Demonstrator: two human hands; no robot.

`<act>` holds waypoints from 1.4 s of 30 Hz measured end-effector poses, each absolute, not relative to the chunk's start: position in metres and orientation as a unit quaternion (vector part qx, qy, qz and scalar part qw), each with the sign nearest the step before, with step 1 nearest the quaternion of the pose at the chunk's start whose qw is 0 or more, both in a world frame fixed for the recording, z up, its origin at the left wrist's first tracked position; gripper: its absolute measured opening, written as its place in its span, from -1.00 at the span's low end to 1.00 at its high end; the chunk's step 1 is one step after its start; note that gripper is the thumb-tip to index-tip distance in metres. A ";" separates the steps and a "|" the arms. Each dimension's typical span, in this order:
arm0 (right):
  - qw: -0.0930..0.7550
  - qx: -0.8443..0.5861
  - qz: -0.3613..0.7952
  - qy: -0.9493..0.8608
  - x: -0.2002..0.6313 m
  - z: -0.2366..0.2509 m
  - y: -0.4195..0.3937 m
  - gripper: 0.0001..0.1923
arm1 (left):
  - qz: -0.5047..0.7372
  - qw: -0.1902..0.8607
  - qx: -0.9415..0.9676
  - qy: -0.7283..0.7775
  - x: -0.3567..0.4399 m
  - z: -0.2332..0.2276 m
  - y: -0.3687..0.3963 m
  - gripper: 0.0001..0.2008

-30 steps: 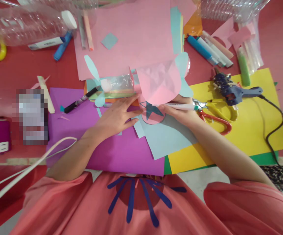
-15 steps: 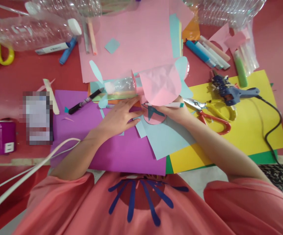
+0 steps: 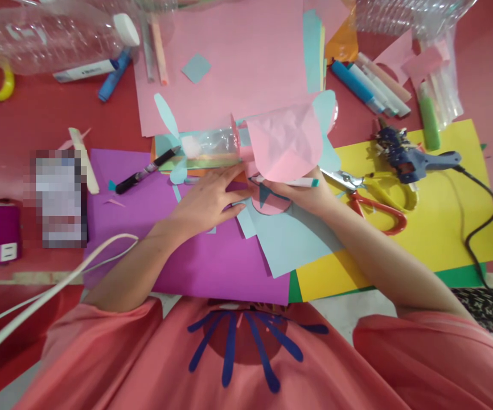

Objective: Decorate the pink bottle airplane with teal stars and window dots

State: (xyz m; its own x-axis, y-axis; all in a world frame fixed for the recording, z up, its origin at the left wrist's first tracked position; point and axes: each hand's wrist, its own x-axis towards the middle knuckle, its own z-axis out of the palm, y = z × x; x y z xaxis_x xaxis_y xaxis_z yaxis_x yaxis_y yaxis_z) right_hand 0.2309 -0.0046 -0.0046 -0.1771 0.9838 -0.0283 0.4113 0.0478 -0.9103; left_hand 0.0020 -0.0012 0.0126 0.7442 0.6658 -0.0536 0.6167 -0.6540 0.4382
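My right hand (image 3: 306,191) is closed around a white marker with a teal end (image 3: 304,182), its tip over a pink paper flap (image 3: 270,205) that bears a dark teal shape. My left hand (image 3: 212,196) lies with fingers apart, its fingertips at the flap's left edge. Just beyond both hands rests a clear plastic bottle (image 3: 216,142) on its side, partly wrapped in pink paper (image 3: 287,139). Light blue paper blades (image 3: 167,114) stand at its white cap end, and a light blue paper piece (image 3: 325,108) is at the other end. The bottle's underside is hidden.
Red-and-yellow-handled scissors (image 3: 377,202) and a blue glue gun (image 3: 413,156) with a cord lie at right on yellow paper (image 3: 447,228). A black pen (image 3: 146,171) is on purple paper (image 3: 225,270). Several markers (image 3: 357,85) and plastic bottles (image 3: 50,37) lie farther back. A white cable (image 3: 58,299) crosses the left.
The view has shifted slightly, so the bottles and markers at the back sit higher in the picture. My hands and the marker stay almost in the same place.
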 end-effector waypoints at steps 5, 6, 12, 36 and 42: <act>0.335 -0.545 0.432 -0.636 0.231 -0.004 -0.006 -0.72 | 0.058 0.226 0.906 0.353 0.001 0.013 -0.001 -0.72; 0.333 -0.546 0.434 -0.634 0.231 -0.004 -0.006 -0.73 | 0.057 0.227 0.905 0.354 0.001 0.013 -0.001 -0.72; 0.326 -0.575 0.425 -0.618 0.233 -0.005 -0.005 -0.76 | 0.052 0.224 0.906 0.354 0.001 0.013 -0.001 -0.72; 0.327 -0.608 0.428 -0.583 0.231 0.001 -0.007 -0.79 | 0.060 0.227 0.906 0.352 0.000 0.013 -0.001 -0.71; 0.322 -0.593 0.428 -0.602 0.233 -0.001 -0.007 -0.73 | 0.056 0.229 0.907 0.350 0.000 0.013 0.000 -0.71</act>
State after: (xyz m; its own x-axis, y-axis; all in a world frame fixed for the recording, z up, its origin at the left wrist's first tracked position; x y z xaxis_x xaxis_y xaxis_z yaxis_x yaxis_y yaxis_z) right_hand 0.2331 -0.0072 -0.0010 -0.0908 0.9885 -0.1206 0.4374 -0.0692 -0.8966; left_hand 0.0004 0.0000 0.0125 0.7489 0.6601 -0.0588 0.6086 -0.6499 0.4553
